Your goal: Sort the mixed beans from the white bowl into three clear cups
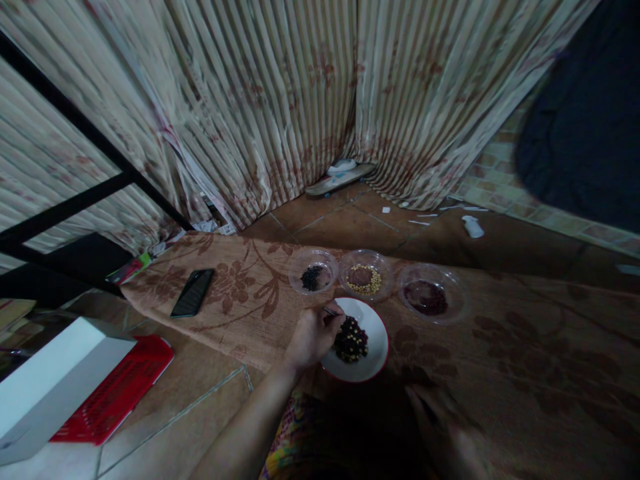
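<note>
A white bowl (379,357) with a red rim stands before me, holding a mix of dark beans and small yellow beans (351,340). At its left edge, my left hand (313,337) is closed on a thin metal tool (332,311), mostly hidden by the fingers. To the bowl's right, low in the view, my right hand (445,423) rests dim and blurred near the cloth, its fingers looking apart with nothing seen in them. Behind the bowl, clear plastic bowls stand in a row: one with black beans (311,277), one with yellow beans (370,287), one with dark red beans (426,298).
A patterned brown cloth (240,333) covers the low table. On its left lies a phone (193,292). A red basket (117,393) and a white box (60,387) are at the lower left. Beyond are curtains (260,100) and a skateboard (340,180).
</note>
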Available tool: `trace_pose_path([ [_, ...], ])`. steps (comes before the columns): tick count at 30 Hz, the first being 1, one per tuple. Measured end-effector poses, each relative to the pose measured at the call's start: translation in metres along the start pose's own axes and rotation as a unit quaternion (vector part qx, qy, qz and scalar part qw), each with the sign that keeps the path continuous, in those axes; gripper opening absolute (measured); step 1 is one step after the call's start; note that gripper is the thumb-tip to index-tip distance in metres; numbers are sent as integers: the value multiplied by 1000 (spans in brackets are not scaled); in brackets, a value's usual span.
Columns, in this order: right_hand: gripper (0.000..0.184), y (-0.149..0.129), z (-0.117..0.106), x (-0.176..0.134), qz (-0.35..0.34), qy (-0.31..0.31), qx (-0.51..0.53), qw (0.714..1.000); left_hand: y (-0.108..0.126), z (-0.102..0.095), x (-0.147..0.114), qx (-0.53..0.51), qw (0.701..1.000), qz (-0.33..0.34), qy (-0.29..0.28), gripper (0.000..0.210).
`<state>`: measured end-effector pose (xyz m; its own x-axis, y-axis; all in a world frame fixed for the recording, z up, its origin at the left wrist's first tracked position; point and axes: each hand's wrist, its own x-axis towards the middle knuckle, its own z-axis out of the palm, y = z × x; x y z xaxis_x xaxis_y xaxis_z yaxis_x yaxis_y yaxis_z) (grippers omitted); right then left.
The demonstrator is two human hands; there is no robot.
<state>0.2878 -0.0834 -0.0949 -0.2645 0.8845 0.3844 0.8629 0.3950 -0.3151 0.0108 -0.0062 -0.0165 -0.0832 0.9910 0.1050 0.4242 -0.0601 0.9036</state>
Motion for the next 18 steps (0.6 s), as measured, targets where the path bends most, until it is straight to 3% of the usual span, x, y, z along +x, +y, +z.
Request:
trace_pose_path([
  [7, 43, 3, 3, -2, 9, -16, 14, 1000, 7, 0, -1, -8, 1000, -18, -4, 7],
  [15, 51, 12, 11, -7, -43, -4, 1, 999, 10, -2, -1, 30, 999, -22, -12, 11],
  [18, 46, 14, 10, -5, -47, -7, 4, 999, 9, -2, -1, 30, 999, -19, -13, 11],
])
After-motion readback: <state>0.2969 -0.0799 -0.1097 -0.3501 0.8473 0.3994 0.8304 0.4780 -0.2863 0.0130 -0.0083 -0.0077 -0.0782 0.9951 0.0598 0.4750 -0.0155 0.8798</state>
